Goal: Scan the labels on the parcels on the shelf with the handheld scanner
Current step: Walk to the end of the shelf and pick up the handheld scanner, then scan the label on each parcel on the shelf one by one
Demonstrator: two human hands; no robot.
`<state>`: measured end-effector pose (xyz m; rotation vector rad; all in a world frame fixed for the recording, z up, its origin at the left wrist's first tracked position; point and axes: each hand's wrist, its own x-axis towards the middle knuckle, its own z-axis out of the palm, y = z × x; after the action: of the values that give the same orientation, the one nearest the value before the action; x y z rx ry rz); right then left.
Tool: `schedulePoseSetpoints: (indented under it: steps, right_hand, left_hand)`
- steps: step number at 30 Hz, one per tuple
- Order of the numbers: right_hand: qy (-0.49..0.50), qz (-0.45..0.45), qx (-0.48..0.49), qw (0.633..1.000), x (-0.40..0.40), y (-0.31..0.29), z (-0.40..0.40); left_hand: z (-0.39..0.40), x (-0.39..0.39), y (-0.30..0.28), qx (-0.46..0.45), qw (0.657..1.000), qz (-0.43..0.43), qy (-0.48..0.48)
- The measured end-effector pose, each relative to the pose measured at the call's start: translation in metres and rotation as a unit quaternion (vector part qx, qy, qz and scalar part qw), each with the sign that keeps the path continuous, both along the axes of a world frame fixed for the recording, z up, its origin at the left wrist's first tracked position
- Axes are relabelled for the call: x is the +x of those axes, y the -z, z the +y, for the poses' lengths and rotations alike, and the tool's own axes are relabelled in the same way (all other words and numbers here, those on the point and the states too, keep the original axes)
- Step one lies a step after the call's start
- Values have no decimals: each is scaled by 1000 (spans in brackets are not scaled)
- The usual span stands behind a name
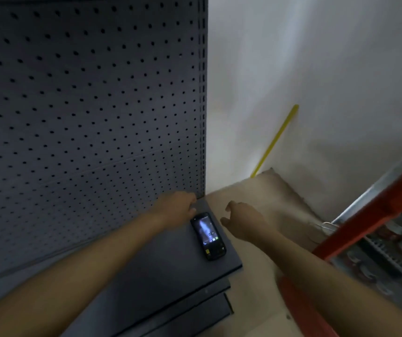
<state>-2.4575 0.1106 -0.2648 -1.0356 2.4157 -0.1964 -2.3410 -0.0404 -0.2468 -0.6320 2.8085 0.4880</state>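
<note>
A black handheld scanner point(208, 235) with a lit screen lies flat near the right end of the dark grey shelf point(161, 271). My left hand point(177, 207) rests on the shelf just beyond the scanner's top end, fingers curled down at the back corner, holding nothing that I can see. My right hand point(242, 218) hovers to the right of the scanner, past the shelf's edge, with loosely spread fingers and nothing in it. No parcels show on this shelf.
A dark pegboard back panel point(85, 105) rises behind the shelf. To the right is a white wall with a yellow stick point(275, 139) leaning on it, beige floor point(268, 198), and an orange rack beam point(370, 215) with stocked shelves behind it.
</note>
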Motion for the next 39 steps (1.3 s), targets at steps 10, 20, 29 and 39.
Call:
schedulePoseSetpoints:
  steps: [10,20,29,39]
  right_hand:
    - [-36,-13,67,997,18,62,-39]
    - [99,-15,95,990,33,141,-59]
    - [116,0,101,988,29,161,-68]
    - [139,-13,64,988,26,167,-66]
  left_hand:
    - [-24,33,64,41,992,-67,-94]
    - [-41,50,115,97,984,-102,-113]
    - [-46,51,134,84,983,-106,-121]
    - [-43,51,134,61,986,-108,-112]
